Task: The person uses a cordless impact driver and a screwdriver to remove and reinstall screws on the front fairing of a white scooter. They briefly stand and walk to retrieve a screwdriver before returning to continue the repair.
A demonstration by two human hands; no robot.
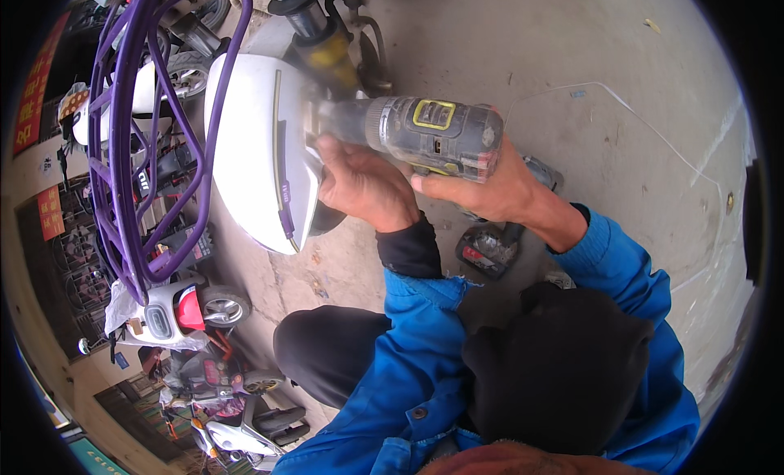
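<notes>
Head-cam view looking down at a person working w/ both bare hands. R hand (502,185) is wrapped around the grip of a dusty grey-and-black cordless drill (437,136) w/ yellow-green trim, thumb lying along the near side; the hand is closed firmly on it. The drill lies level above and left of that hand, its blurred nose pointing left at the edge of a white front fender (257,148).

L hand (367,185) is half-curled just below the drill's nose, fingertips up at the fender's edge; can't tell if they pinch anything, as the fender edge and blur hide the contact. The fender sits directly left of L hand, w/ a dark strip running down it.

Farther left of L hand: bent purple tubing (122,140). Above L hand, past the drill: a metal fork tube (306,22) w/ a blurred yellow part. Below R hand, on the concrete floor (563,59), a second cordless tool (490,250), black w/ red on its batt. pack. Blue sleeves (625,250) w/ black cuffs reach up to both hands. Far lower left of L hand: a parked white-and-red scooter (167,316).
</notes>
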